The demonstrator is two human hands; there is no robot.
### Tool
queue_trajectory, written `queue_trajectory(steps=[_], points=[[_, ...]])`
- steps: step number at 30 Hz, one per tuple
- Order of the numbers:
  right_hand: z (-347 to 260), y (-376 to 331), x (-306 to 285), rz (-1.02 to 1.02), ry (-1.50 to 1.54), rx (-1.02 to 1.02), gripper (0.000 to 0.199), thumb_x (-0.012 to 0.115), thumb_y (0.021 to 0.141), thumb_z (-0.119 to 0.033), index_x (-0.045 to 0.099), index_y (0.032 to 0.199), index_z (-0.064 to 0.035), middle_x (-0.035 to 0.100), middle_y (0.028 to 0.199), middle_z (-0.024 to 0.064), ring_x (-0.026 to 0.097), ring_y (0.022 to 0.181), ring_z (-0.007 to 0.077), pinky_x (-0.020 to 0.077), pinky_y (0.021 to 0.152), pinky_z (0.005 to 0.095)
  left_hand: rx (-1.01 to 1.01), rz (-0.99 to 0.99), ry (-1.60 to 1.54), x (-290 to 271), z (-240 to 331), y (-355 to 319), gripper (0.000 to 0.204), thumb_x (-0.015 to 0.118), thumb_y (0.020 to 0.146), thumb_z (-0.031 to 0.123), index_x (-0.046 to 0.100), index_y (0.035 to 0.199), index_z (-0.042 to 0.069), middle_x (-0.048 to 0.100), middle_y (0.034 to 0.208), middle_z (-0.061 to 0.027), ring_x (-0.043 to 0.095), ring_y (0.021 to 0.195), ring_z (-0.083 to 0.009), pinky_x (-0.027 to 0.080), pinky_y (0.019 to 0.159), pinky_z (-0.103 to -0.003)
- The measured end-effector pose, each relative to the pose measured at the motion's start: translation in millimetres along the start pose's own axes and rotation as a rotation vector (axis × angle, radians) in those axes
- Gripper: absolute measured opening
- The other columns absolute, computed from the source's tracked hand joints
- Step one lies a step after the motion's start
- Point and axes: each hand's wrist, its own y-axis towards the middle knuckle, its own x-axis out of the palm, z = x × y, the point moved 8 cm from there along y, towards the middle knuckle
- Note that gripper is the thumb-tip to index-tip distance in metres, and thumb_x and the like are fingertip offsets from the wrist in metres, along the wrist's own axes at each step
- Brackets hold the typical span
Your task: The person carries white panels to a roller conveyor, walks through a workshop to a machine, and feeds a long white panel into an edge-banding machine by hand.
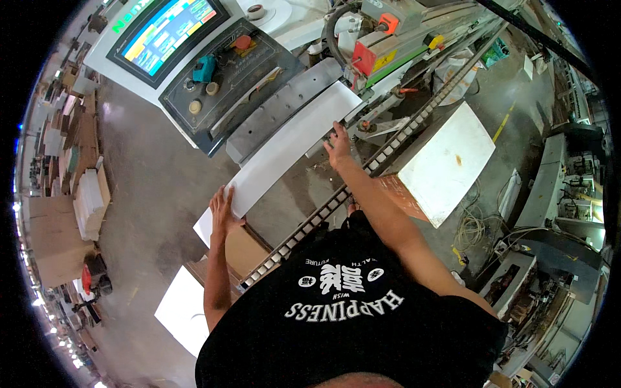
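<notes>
A long, narrow white board (284,152) lies slantwise before me, from the lower left up to the machine (391,61) at the upper right. My left hand (222,210) grips its near left end, fingers lying over the top face; the thumb is mostly hidden. Farther along, my right hand (337,147) holds the near edge close to the machine, with its fingers bent around that edge. Along the board's far side runs a grey metal support plate (284,110).
A control panel (226,81) with a lit screen (169,37) stands beyond the board. Between me and the board passes a roller track (317,216). White-topped stacks (449,165) stand right and lower left. Coiled cable (475,226) lies on the right-hand floor.
</notes>
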Motion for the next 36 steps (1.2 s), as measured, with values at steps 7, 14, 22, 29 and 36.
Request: queue_trajectory(steps=[7,14,22,29,36], points=[[-16.0,26.3,15.9,-0.072,0.024,-0.064,0.112,0.071,0.093,-0.057,0.002,0.168,-0.0117,0.011,0.173,0.0109,0.007,0.161,0.0304,0.0098,0.131,0.0463,-0.166,0.017,0.12,8.0,-24.0,10.3,0.118,0.091,0.065,0.049,0.034,0.163,0.02,0.026,0.169,-0.02,0.024,0.155,-0.0432,0.017,0.128,-0.057],[-16.3,31.7,14.9,0.016,-0.075,-0.056,0.117,0.063,0.09,-0.072,-0.003,0.168,-0.0147,0.007,0.174,0.0135,0.009,0.16,0.0314,0.007,0.127,0.0568,-0.169,0.049,0.032,17.8,22.9,22.1,0.08,0.071,0.093,0.047,0.039,0.162,0.022,0.025,0.172,-0.0074,0.018,0.158,-0.0403,0.014,0.128,-0.059],[-27.8,21.3,30.1,0.039,-0.054,-0.02,0.1,0.041,0.1,-0.073,-0.003,0.169,-0.0145,-0.004,0.176,0.0095,-0.003,0.162,0.0265,-0.0027,0.129,0.0417,-0.237,-0.018,0.181,27.0,32.3,29.3,0.074,0.067,0.097,0.04,0.038,0.163,0.023,0.021,0.173,-0.0105,0.014,0.158,-0.0432,0.011,0.128,-0.06],[-63.8,24.1,34.6,0.103,-0.053,-0.048,0.102,0.042,0.1,-0.073,-0.006,0.168,-0.0138,-0.005,0.176,0.0127,-0.003,0.162,0.0271,-0.0026,0.129,0.0412,-0.201,-0.003,0.166,33.7,48.4,49.6,0.077,0.067,0.098,0.035,0.032,0.165,0.019,0.012,0.175,-0.0111,0.009,0.159,-0.0441,0.008,0.127,-0.064],[-80.8,57.0,11.0,0.078,-0.023,-0.04,0.106,0.042,0.098,-0.075,-0.005,0.168,-0.0104,-0.004,0.176,0.0127,-0.003,0.162,0.0311,-0.0033,0.128,0.0424,-0.262,-0.06,0.183,49.9,71.2,72.3,0.085,0.072,0.094,0.031,0.029,0.165,0.012,0.012,0.174,-0.0188,0.01,0.158,-0.0498,0.006,0.125,-0.066]])
